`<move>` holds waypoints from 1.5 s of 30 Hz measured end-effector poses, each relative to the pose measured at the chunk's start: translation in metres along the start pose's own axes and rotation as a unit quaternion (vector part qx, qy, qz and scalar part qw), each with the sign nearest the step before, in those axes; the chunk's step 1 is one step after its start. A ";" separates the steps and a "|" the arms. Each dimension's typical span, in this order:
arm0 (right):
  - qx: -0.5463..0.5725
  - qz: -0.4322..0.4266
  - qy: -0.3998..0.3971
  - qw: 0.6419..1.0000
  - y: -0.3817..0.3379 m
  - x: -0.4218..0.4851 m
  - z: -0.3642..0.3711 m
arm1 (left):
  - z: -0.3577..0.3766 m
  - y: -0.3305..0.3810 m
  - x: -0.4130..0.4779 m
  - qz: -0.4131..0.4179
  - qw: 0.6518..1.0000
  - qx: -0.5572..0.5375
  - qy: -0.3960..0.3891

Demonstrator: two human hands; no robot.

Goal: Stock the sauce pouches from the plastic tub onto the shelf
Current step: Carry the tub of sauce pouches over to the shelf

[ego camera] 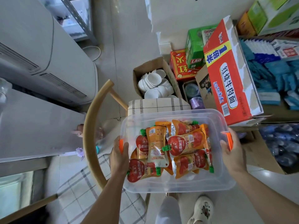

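Both hands, left (119, 156) and right (230, 151), are gripping the tub (178, 185) by its orange handles above a chair (90, 126); the pouches (174, 147) are lying loose inside and could spill if it tips.

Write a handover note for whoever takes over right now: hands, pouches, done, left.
Hands: left hand and right hand each grip an orange end handle of the tub.
Things: sauce pouches lie piled inside the tub; none seen outside it.
Done: nothing stocked yet, as far as the view shows.
Left: bring the tub to the shelf and place every pouch.
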State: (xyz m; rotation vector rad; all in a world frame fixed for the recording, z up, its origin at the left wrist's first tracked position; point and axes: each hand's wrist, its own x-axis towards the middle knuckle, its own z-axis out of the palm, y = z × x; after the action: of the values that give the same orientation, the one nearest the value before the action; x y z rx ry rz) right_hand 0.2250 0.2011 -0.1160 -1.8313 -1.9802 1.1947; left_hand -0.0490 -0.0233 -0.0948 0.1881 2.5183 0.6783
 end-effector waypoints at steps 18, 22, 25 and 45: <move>0.051 0.041 0.048 0.997 0.079 -0.100 -0.099 | 0.011 0.007 -0.128 0.045 0.999 -0.003 -0.015; 0.039 0.051 0.093 0.994 0.114 -0.140 -0.149 | 0.027 0.014 -0.183 0.069 0.997 -0.033 -0.027; 0.050 0.067 0.121 0.989 0.147 -0.167 -0.187 | 0.040 0.026 -0.229 0.101 0.994 -0.033 -0.040; 0.151 0.197 0.337 0.908 0.354 -0.253 -0.426 | 0.214 0.203 -0.443 0.311 0.928 0.073 -0.191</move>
State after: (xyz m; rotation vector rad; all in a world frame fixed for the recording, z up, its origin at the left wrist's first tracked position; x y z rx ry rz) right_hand 0.8121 0.1200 0.0247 -2.1334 -1.0282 0.7270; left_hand 0.4404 0.1295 0.0483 1.0955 2.1120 0.6046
